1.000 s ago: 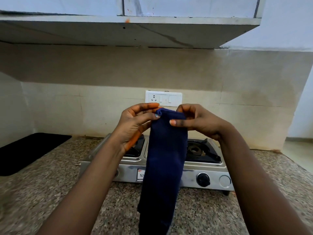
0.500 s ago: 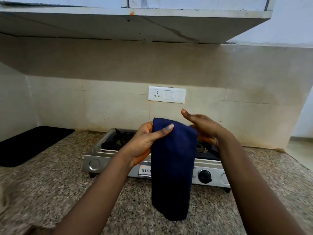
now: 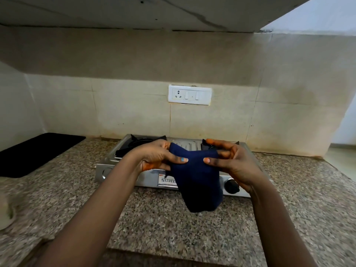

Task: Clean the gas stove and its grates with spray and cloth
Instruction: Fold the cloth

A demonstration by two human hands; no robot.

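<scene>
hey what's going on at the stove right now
A person is holding a dark blue cloth in front of a two-burner gas stove on a granite counter. The left hand and right hand each pinch its top, bunched up, with the rest hanging. The cloth is not on the stove yet, and no spray bottle is in view.

Home kitchen: gas stove [image 3: 134,170] on granite counter [image 3: 173,224].
</scene>
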